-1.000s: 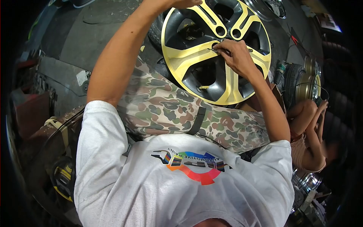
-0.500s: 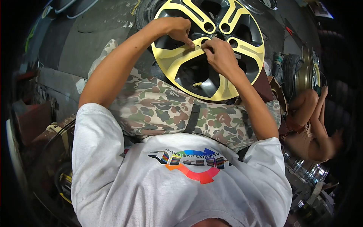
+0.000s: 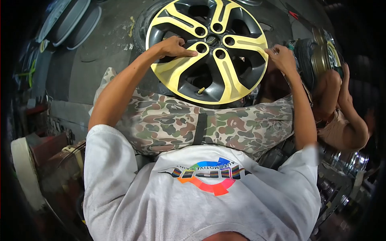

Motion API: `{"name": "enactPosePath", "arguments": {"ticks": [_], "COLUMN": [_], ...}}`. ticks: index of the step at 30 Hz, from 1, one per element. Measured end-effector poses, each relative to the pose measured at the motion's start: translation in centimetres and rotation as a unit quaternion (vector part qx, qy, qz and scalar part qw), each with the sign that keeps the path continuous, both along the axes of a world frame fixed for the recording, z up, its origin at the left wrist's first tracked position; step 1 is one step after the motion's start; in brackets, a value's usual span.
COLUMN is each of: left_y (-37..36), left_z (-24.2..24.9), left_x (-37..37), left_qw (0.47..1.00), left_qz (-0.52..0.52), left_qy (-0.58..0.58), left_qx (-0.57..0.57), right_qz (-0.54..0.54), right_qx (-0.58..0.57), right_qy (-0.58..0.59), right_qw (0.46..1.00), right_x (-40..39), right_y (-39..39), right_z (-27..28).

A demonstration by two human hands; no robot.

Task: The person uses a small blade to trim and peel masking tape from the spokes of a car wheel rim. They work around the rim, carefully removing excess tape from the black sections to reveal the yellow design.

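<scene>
A wheel rim (image 3: 232, 90) with yellow-covered spoke faces and black recesses lies in front of my lap. My left hand (image 3: 173, 47) is over its left side, with one finger stretched out onto the yellow face beside a lug hole and the other fingers partly curled. Just off the rim's right edge, my right hand (image 3: 283, 59) is closed, fingertips pinched together. Whatever may be between those fingertips is too small to make out. A yellow-wrapped valve stem (image 3: 201, 90) shows in the lower opening of the rim.
A tire (image 3: 141, 30) lies under the rim's left side. Grey rims (image 3: 72, 24) stand at the upper left. Another person (image 3: 348, 108) crouches at the right beside stacked wheels (image 3: 320, 60). A red-handled tool (image 3: 293, 15) lies on the floor at the upper right.
My right hand has moved from the rim's centre to beyond its right edge. My left hand stays on the rim, its finger near the lug hole. The view has shifted slightly.
</scene>
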State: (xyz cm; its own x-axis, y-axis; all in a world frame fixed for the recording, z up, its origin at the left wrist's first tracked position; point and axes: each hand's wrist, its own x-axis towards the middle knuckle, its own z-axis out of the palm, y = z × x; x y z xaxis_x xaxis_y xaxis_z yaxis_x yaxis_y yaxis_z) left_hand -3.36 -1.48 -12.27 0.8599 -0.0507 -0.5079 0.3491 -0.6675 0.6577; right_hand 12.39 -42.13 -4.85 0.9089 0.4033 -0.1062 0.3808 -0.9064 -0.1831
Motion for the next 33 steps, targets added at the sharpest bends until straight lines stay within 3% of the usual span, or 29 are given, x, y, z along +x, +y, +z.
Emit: {"name": "enactPosePath", "arguments": {"ticks": [3,5,7,10,16,18,23,27,29,32,33], "left_y": [1.0,1.5,1.9,1.8,-1.2,-2.0,-3.7,-5.9,-8.4,-10.3,-9.8], "left_z": [-0.9,-0.5,-0.5,-1.4,-1.8,-1.1,-2.1,-2.2,1.0,1.5,-0.6], "left_x": [0.5,0.3,0.3,0.0,-1.0,-1.5,-3.1,-4.0,-4.7,-5.1,-5.1], "left_qw": [1.000,0.999,0.996,0.995,0.984,0.990,0.980,0.963,0.952,0.951,0.955], "left_qz": [-0.016,-0.033,-0.060,-0.011,0.079,0.093,0.191,0.267,0.296,0.294,0.265], "left_qy": [-0.002,-0.020,-0.051,-0.083,-0.121,-0.070,-0.010,-0.007,-0.020,-0.026,-0.012], "left_qx": [0.026,0.030,0.045,0.061,0.103,0.075,0.046,-0.021,-0.073,-0.095,-0.135], "right_qz": [-0.032,-0.081,-0.099,-0.091,-0.173,-0.190,-0.142,-0.097,-0.092,-0.092,-0.080], "right_qx": [-0.025,0.142,0.161,0.220,0.219,0.180,0.169,0.117,0.129,0.082,0.069], "right_qy": [0.048,0.284,0.325,0.346,0.314,0.290,0.160,0.126,0.063,0.028,0.047], "right_qw": [0.998,0.945,0.927,0.908,0.907,0.921,0.962,0.980,0.985,0.992,0.993], "right_x": [-0.4,-1.6,-3.6,-6.2,-5.9,-5.0,1.4,4.9,5.8,6.9,7.3], "right_y": [-3.8,-5.1,-3.7,-1.9,-2.4,-2.3,-0.8,3.0,3.5,2.8,2.3], "right_z": [-3.0,-5.5,-6.4,-7.7,-11.7,-11.8,-12.4,-6.6,-5.5,-5.1,-5.0]}}
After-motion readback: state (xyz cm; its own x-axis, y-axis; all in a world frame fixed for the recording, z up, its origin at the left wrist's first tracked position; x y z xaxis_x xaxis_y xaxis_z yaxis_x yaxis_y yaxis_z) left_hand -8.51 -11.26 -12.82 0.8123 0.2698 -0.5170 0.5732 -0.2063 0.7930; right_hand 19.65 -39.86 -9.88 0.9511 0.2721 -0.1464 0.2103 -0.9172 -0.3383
